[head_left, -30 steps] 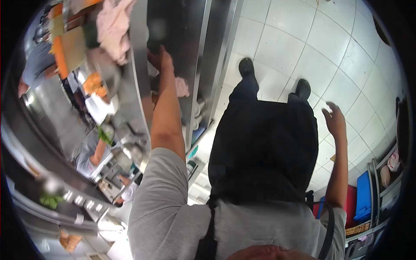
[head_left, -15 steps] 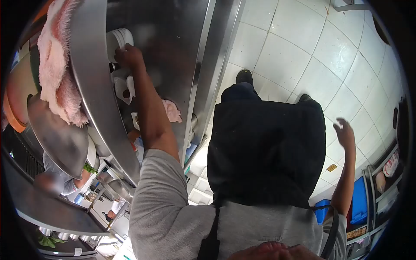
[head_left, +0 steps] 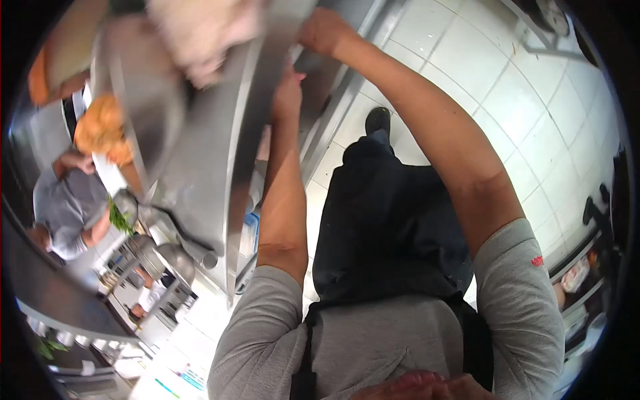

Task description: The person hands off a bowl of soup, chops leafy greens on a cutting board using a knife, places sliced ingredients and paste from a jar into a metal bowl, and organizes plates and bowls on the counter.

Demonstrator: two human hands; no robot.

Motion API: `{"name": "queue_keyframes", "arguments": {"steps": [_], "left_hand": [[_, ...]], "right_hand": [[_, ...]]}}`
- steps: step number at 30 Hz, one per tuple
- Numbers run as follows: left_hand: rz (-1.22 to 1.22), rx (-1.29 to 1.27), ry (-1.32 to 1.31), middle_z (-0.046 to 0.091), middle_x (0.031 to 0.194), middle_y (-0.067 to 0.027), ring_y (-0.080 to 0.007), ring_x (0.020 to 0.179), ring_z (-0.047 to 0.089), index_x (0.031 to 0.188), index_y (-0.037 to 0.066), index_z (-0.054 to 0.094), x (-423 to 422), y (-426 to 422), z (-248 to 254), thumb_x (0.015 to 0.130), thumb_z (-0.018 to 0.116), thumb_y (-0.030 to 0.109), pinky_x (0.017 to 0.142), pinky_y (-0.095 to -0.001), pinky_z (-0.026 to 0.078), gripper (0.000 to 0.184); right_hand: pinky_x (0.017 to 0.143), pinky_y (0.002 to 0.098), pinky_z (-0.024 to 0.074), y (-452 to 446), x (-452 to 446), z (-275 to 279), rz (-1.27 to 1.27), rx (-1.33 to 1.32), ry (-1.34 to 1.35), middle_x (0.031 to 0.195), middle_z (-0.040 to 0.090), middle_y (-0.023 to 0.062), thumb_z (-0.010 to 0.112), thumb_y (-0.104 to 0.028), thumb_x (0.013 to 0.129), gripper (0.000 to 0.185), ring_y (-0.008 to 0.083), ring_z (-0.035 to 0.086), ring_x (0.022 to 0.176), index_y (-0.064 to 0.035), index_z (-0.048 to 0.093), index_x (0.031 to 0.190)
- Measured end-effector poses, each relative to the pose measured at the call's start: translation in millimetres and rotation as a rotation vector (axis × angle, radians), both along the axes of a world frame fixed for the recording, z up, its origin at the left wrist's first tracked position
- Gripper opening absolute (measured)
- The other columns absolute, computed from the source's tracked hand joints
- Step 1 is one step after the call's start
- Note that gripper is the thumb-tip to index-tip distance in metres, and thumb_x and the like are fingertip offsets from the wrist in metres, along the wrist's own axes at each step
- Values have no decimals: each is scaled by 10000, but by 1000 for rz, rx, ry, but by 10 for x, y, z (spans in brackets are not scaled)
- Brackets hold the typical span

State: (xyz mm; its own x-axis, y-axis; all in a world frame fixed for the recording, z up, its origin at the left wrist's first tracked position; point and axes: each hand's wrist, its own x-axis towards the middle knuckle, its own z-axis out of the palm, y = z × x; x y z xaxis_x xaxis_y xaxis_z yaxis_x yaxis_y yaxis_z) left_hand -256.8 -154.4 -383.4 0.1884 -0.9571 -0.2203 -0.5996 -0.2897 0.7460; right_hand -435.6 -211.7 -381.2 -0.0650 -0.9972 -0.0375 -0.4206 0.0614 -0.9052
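My left hand (head_left: 288, 97) reaches in beside the edge of a steel shelf (head_left: 233, 153); its fingers are partly hidden and blurred. My right hand (head_left: 325, 31) is just above it in the view, over the dark steel surface (head_left: 320, 83) below the shelf, with its fingers curled in. What it holds, if anything, is hidden. A pink fluffy cloth (head_left: 207, 37), smeared by motion, lies on the shelf near both hands.
A large metal bowl (head_left: 150, 100) and an orange heap (head_left: 105, 130) sit to the left. A person in grey (head_left: 67, 207) stands beyond, near green leaves (head_left: 120, 217). Another person (head_left: 148, 297) is farther back. White floor tiles (head_left: 453, 87) spread to the right.
My left hand has left the white stacked dishes and drawn back toward me. My right hand has swung from the right side across to the counter. The view has shifted left.
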Motion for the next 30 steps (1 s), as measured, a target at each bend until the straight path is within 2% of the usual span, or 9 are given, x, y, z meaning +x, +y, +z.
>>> {"name": "queue_keyframes", "arguments": {"steps": [2,8,18,19,21,22,24,30], "left_hand": [[-69,-5,-29,767,1035,-167,-233,737,758,1212,-22,705,45,152,54,1081,652,389,664,-295,563,434],[-149,-224,-236,755,1059,-166,-263,827,746,1195,5,713,109,885,468,1077,646,358,753,-336,569,378],[-238,-209,-268,735,1100,-165,-314,979,726,1168,49,726,494,2105,1349,1070,637,306,902,-404,578,289],[-215,-203,-270,735,1100,-165,-314,979,726,1168,49,726,553,2228,1436,1070,637,306,902,-404,578,289],[-258,-126,-137,730,1077,-158,-346,903,735,1147,58,726,622,2423,1548,1042,687,305,817,-419,602,271],[-242,-126,-134,730,1077,-158,-346,903,735,1147,58,726,644,2510,1591,1042,687,305,817,-419,602,271],[-202,-117,-81,722,1065,-133,-353,822,742,1102,81,738,680,2664,1709,1029,710,305,735,-443,611,238],[-208,-5,-81,698,1048,-97,-336,786,743,1090,107,734,663,3202,2409,1006,739,267,680,-446,614,180]], "right_hand": [[994,481,566,16,67,84,3,-59,36,1222,748,223,591,-478,1014,558,423,697,1141,-21,698,1314],[955,473,569,-14,-181,-178,27,-112,182,1193,745,227,595,-395,989,508,397,704,1077,-11,685,1310],[889,460,573,-211,-492,-445,70,-90,366,1144,741,235,600,-256,948,444,354,717,969,4,663,1303],[882,458,574,-254,-540,-505,75,-88,381,1140,741,236,601,-242,944,440,349,718,959,6,661,1302],[869,456,575,-309,-592,-551,80,-87,407,1130,740,237,602,-214,936,431,341,720,937,9,656,1301],[863,455,575,-338,-612,-578,83,-87,414,1125,740,238,602,-200,932,427,336,722,926,11,654,1300],[850,452,576,-360,-641,-611,94,-85,427,1115,739,240,603,-173,923,421,328,724,905,14,650,1298],[810,444,579,-4,-946,-438,103,-71,433,1087,736,244,607,-89,899,412,302,732,841,23,637,1294]]}}
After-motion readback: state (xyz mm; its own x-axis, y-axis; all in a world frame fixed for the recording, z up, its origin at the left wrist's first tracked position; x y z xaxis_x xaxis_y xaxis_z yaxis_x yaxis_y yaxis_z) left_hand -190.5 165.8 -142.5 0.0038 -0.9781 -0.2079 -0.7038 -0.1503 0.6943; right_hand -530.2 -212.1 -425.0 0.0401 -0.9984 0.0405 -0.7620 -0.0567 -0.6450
